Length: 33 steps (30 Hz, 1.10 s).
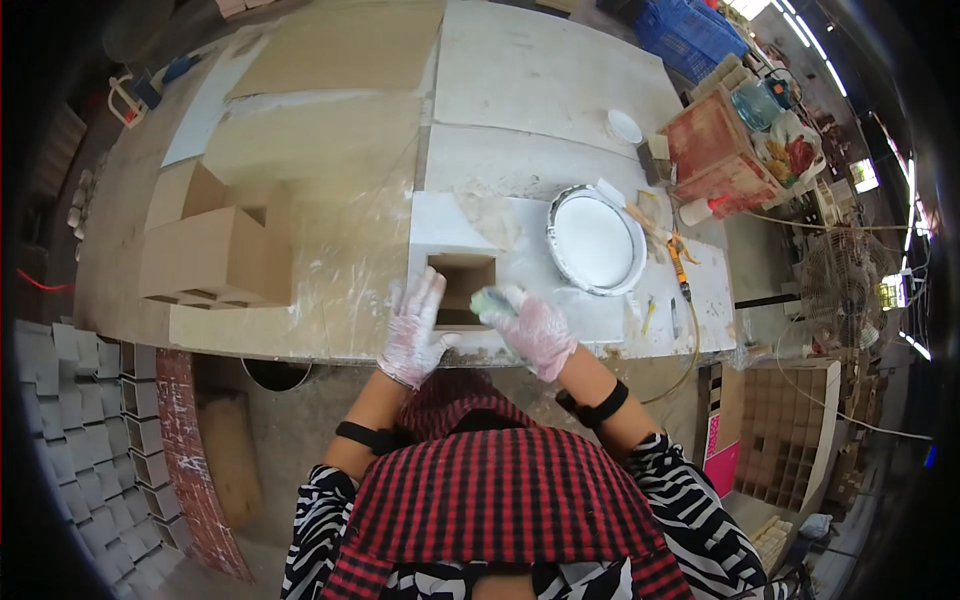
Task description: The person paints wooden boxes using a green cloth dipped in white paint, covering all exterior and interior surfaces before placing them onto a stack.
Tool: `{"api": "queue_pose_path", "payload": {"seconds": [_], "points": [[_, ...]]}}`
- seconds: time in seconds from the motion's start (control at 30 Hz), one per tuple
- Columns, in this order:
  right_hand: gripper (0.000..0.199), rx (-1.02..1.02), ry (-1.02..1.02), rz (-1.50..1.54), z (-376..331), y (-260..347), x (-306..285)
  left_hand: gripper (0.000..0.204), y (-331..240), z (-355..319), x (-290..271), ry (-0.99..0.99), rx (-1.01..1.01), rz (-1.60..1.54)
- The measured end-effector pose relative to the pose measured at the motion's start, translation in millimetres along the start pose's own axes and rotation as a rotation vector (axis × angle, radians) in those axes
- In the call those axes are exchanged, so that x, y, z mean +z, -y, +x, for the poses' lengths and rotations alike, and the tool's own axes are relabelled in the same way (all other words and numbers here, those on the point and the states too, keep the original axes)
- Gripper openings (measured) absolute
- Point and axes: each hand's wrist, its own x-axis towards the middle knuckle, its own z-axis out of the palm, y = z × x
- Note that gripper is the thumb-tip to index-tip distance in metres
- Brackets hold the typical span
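Observation:
A small open-topped brown box stands near the table's front edge, its dark inside showing. My left hand, in a whitened thin glove, lies along the box's left side with fingers stretched out. On the right, my right hand, gloved as well, is closed around a green sponge at the box's right wall. Whether the sponge touches the wall is hard to make out. A round tub of white paste sits to the right, with a brush across its far rim.
More brown boxes are grouped at the left of the table. Beyond the tub stand a white bowl, a reddish crate and a blue basket. An orange-handled tool trails a hose. Stacked boxes fill the lower left.

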Motion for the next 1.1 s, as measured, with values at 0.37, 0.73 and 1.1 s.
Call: {"api": "queue_pose_path", "payload": {"seconds": [0.37,0.73,1.1], "points": [[0.023,-0.574,0.213,-0.412,23,-13,60,0.099,59,-25,62,-0.039,-0.230,-0.761],[0.023,-0.549,0.129,-0.610,22,9,47,0.096,26,-12,17,-0.103,-0.155,-0.610],[0.019,-0.753,-0.094,-0.581,28,-4,-11,0.055,-16,-32,-6,-0.054,0.051,0.055]]}}
